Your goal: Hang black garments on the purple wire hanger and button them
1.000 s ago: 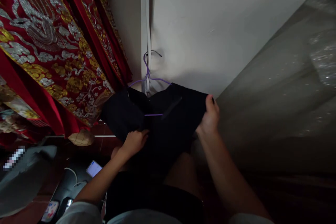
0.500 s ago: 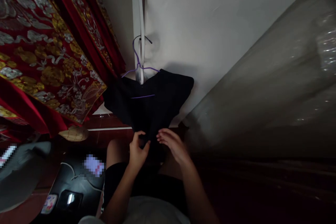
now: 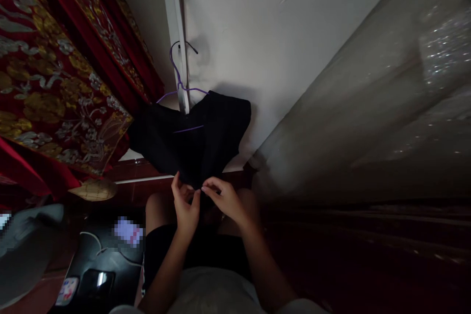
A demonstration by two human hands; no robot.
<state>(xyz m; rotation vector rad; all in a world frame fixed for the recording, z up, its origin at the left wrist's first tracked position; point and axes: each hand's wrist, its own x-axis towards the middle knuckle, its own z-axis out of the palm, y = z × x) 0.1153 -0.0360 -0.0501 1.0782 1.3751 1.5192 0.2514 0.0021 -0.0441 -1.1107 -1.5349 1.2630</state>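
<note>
A black short-sleeved garment (image 3: 221, 122) hangs on a purple wire hanger (image 3: 179, 78), its neck opening toward me. The hanger's hook is caught at a white vertical strip on the wall. At the garment's lower front, my left hand (image 3: 186, 206) has its thumb and fingers curled on the dark cloth. Just to its right, my right hand (image 3: 222, 198) pinches at the same spot, thumb and forefinger together near my left thumb. The cloth between the fingertips is too dark to show detail.
Red drapery with gold and silver flowers (image 3: 69, 83) hangs at the left. A greyish translucent sheet (image 3: 353, 122) slants along the right. Low on the left, a black surface (image 3: 88, 250) bears a dark phone (image 3: 96, 283), a patterned case (image 3: 67, 290) and a cable (image 3: 91, 236).
My right hand has moved left and its fingers have closed into a pinch beside my left thumb. The whole view has shifted, with the garment appearing a little further left.
</note>
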